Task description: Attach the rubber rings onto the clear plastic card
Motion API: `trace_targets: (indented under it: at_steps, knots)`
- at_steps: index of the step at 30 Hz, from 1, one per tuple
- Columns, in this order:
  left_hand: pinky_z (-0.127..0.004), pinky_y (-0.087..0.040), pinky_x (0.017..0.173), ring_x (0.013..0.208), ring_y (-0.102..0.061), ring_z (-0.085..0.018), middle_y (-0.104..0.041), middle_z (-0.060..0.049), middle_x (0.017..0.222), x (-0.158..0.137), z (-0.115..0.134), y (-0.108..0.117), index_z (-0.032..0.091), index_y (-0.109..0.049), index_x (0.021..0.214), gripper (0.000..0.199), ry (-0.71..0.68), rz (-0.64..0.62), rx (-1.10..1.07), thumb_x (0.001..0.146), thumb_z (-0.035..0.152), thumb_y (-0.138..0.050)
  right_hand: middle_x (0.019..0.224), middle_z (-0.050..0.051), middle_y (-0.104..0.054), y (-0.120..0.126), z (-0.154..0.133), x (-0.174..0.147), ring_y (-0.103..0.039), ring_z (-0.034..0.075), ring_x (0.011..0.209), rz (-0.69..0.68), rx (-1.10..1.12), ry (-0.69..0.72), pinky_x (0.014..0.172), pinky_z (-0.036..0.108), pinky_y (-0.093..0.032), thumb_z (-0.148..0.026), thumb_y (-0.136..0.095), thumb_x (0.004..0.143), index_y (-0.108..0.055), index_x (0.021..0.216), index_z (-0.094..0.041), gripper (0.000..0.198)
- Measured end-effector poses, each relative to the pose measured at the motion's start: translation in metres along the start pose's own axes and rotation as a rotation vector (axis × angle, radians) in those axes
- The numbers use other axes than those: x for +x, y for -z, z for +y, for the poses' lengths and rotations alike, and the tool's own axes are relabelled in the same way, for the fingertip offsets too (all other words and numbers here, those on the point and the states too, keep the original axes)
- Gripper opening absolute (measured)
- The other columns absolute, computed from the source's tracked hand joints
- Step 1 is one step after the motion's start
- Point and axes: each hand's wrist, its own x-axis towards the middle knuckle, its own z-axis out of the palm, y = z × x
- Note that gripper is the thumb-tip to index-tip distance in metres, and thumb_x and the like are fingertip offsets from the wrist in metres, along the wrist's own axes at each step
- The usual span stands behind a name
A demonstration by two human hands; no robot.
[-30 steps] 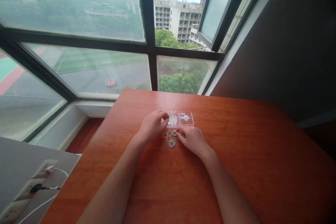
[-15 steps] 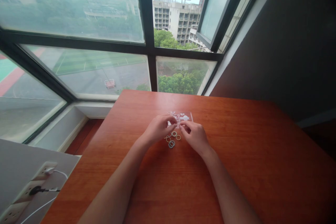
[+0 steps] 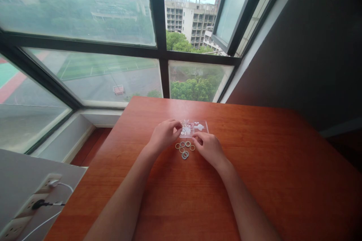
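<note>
A small clear plastic box (image 3: 200, 133) with white printed shapes lies on the table; small shiny pieces (image 3: 186, 123) fill its far left part. At its left edge is my left hand (image 3: 165, 134), thumb and fingertips close together. Whatever they may pinch is too small to make out. My right hand (image 3: 209, 146) has curled fingers, with the tips by the box's front edge; I cannot make out anything between them. Several rings, pale and grey, lie loose in front of the box. Two grey rings (image 3: 184, 155) overlap nearest me, and a pale ring (image 3: 192, 147) lies beside my right fingertips.
The reddish-brown wooden table (image 3: 183, 199) stretches far to the right. Beyond it stand windows with dark frames (image 3: 164, 79). At the lower left, a wall holds sockets (image 3: 31, 205) with a white plug and a black plug in them.
My left hand has drawn away to the left and slightly up from my right fingertips, uncovering the box's left part and more rings. The right hand has hardly moved.
</note>
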Motion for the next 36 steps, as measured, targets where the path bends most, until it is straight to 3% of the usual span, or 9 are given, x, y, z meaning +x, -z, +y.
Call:
trace_targets:
  at_steps: [14,23,30,36]
  knots:
    - [-0.025,-0.042,0.066,0.077,-0.062,-0.017,-0.069,-0.004,0.087,-0.001,-0.002,-0.002,0.021,-0.067,0.084,0.014,0.026,0.012,0.054,0.084,0.026,-0.053,0.078,-0.001,-0.071,-0.004,-0.01,-0.003,-0.063,0.016,0.073,-0.104,-0.093,-0.012,0.062,0.024,-0.035,-0.032,-0.06,0.087,-0.068,0.088,-0.027,0.01]
    - [-0.025,-0.042,0.067,0.076,-0.062,-0.017,-0.068,-0.003,0.086,0.0,0.0,-0.003,0.021,-0.067,0.082,0.013,0.016,0.008,0.041,0.083,0.025,-0.054,0.08,0.001,-0.071,-0.004,-0.011,-0.003,-0.062,0.017,0.073,-0.144,-0.146,-0.003,0.061,0.024,-0.033,-0.025,-0.057,0.085,-0.067,0.083,-0.025,0.01]
    - [-0.023,-0.039,0.06,0.068,-0.057,-0.014,-0.069,-0.003,0.081,0.001,0.006,-0.003,0.02,-0.067,0.081,0.013,-0.009,-0.01,-0.065,0.083,0.025,-0.056,0.07,-0.001,-0.066,-0.003,-0.005,-0.001,-0.058,0.014,0.064,-0.023,-0.05,-0.024,0.06,0.023,-0.033,-0.029,-0.056,0.086,-0.064,0.081,-0.024,0.01]
    - [-0.021,-0.035,0.054,0.058,-0.051,-0.011,-0.066,0.0,0.069,0.001,0.016,-0.011,0.018,-0.069,0.08,0.018,-0.028,-0.115,-0.225,0.083,0.033,-0.06,0.06,-0.004,-0.058,-0.001,-0.002,0.001,-0.053,0.013,0.056,0.091,0.015,-0.052,0.058,0.022,-0.031,-0.029,-0.054,0.085,-0.06,0.082,-0.024,0.008]
